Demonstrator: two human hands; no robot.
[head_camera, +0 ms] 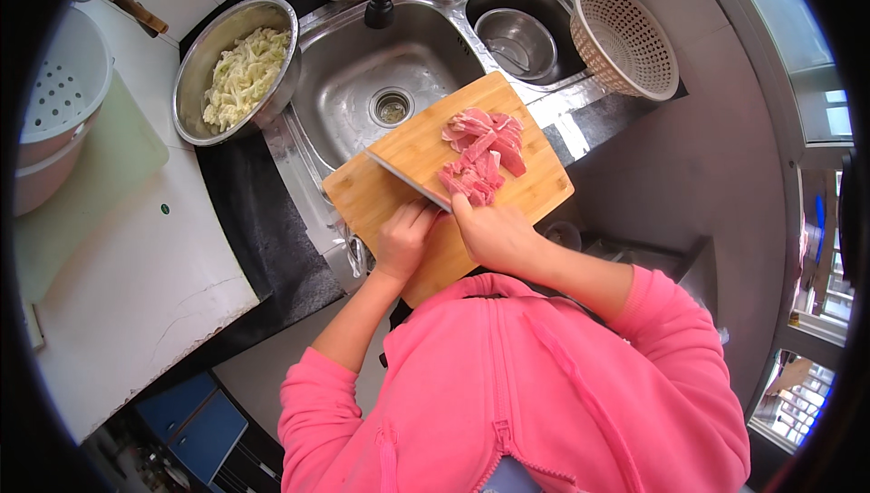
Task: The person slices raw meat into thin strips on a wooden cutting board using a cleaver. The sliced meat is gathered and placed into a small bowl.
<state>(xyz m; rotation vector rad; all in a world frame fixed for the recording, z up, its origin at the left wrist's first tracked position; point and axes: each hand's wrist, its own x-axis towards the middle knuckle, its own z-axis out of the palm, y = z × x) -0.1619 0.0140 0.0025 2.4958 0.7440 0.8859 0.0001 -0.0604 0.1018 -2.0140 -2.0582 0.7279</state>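
My right hand (493, 235) grips the handle of a kitchen knife (408, 180), whose blade points up and left over a bamboo cutting board (367, 221). Beside the blade, on its near side, my left hand (404, 238) presses down with bent fingers on a piece of meat that is mostly hidden under them. Sliced raw meat (482, 146) lies in a loose heap on the board, just beyond my right hand. The board lies at a slant across the near edge of a steel sink (326, 105).
A steel bowl (280, 102) of cut cauliflower stands left of the sink. A small steel bowl (516, 44) is in the side basin, with a plastic colander (625, 37) to its right. White perforated basket (61, 92) and greenish mat (129, 133) are far left. A faucet (380, 10) overhangs the sink.
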